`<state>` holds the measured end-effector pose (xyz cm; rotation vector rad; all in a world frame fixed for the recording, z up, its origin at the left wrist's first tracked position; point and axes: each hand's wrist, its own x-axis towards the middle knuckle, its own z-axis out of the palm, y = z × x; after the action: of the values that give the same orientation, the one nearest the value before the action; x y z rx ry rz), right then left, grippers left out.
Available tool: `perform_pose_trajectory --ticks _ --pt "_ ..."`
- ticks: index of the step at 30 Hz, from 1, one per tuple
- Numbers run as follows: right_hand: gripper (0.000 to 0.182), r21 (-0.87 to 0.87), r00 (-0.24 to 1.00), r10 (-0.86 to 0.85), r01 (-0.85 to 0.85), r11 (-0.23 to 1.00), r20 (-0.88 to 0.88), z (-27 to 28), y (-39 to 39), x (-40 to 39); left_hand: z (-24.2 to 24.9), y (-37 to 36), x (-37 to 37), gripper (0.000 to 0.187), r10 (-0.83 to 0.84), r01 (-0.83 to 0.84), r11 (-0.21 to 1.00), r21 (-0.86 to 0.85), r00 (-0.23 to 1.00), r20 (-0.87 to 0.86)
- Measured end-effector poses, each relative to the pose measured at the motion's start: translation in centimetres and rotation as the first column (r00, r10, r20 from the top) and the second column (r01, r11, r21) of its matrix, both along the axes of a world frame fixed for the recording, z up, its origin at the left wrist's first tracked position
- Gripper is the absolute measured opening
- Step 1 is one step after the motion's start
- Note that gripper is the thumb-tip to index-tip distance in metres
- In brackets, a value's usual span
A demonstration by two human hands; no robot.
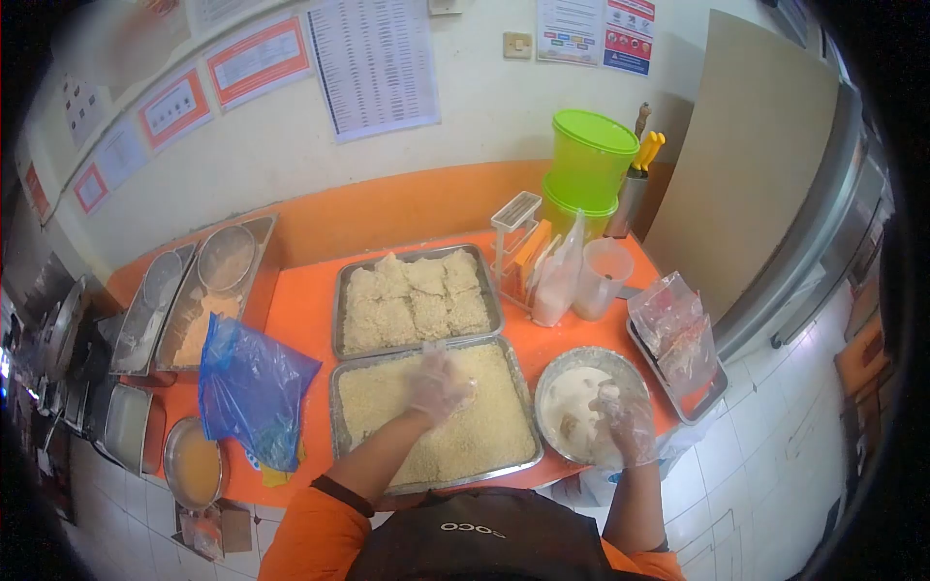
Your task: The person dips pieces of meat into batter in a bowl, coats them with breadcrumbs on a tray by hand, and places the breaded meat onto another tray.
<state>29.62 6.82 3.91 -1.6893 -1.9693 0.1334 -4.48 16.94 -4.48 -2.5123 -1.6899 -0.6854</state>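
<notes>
your left hand [436,387] wears a clear glove. it is mostly open and touches the pale crumbs [494,421] in the front tray [524,402]. your right hand [625,421] has a clear glove too. its fingers are bent over the metal bowl [545,387], with white stuff on them. you can't tell if it is holding anything. the bowl has white stuff [572,387] inside, and it sits just beside the front tray.

behind the front tray is the back tray [338,312], full of crumby pieces [412,300] in two rows. to the left, a blue bag [247,378] lies on the orange tabletop [300,281]. near it, a round pot [225,472] has yellow-orange liquid [197,463] in it. farther back, a long pan [263,232] holds peach-colored powder [199,329] and a sieve [227,258].
</notes>
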Motion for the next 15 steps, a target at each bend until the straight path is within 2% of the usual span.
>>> perform_pose_trajectory --ticks 1,2,4,5,7,8,9,11,12,13,15 --pt "0.022 -0.037 0.997 -0.054 0.052 0.998 -0.046 0.1 -0.3 -0.3 -0.5 0.1 0.7 0.054 0.057 -0.044 0.995 0.092 0.987 -0.147" --pt "0.021 -0.075 0.990 -0.108 0.101 0.992 -0.088 0.1 -0.5 -0.3 -0.7 0.3 0.7 0.056 0.029 -0.016 0.996 0.083 0.986 -0.166" --pt "0.020 0.062 0.992 -0.121 0.124 0.990 -0.041 -1.4 -0.3 0.1 -0.4 0.9 -0.1 0.060 -0.028 0.042 0.997 0.068 0.978 -0.206" --pt "0.022 0.127 0.991 -0.129 0.130 0.983 -0.019 -1.9 -0.2 0.4 -2.5 2.6 -1.3 0.061 -0.142 0.140 0.986 -0.090 0.990 -0.015" --pt "0.022 0.013 0.996 -0.088 0.088 0.996 0.012 -1.7 -0.3 1.1 -7.0 6.0 -4.5 0.063 -0.234 0.371 0.868 -0.331 0.892 0.386" --pt "0.022 -0.046 0.998 -0.064 0.065 0.997 0.024 -1.5 -0.4 1.1 -7.8 6.6 -5.9 0.064 -0.195 0.478 0.778 -0.408 0.800 0.567" --pt "0.023 -0.030 0.998 -0.049 0.050 0.998 0.034 -1.4 -0.6 1.0 -6.6 5.9 -6.9 0.064 -0.104 0.569 0.686 -0.453 0.693 0.714" --pt "0.027 0.009 0.998 -0.019 0.018 1.000 0.058 -1.0 -0.8 0.7 -3.1 3.9 -7.5 0.066 -0.134 0.524 0.640 -0.562 0.797 0.589" --pt "0.029 -0.006 0.999 -0.018 0.019 1.000 0.042 -0.9 -0.8 0.6 -0.9 2.5 -7.4 0.068 -0.247 0.368 0.709 -0.601 0.929 0.277" --pt "0.030 -0.021 0.999 -0.017 0.018 1.000 0.027 -0.8 -0.8 0.5 0.6 1.2 -7.4 0.070 -0.312 0.214 0.787 -0.578 0.947 -0.074" --pt "0.031 -0.044 1.000 -0.023 0.023 0.999 -0.009 -0.6 -0.9 0.4 1.2 -2.0 -7.7 0.074 -0.258 0.156 0.835 -0.527 0.958 -0.124"
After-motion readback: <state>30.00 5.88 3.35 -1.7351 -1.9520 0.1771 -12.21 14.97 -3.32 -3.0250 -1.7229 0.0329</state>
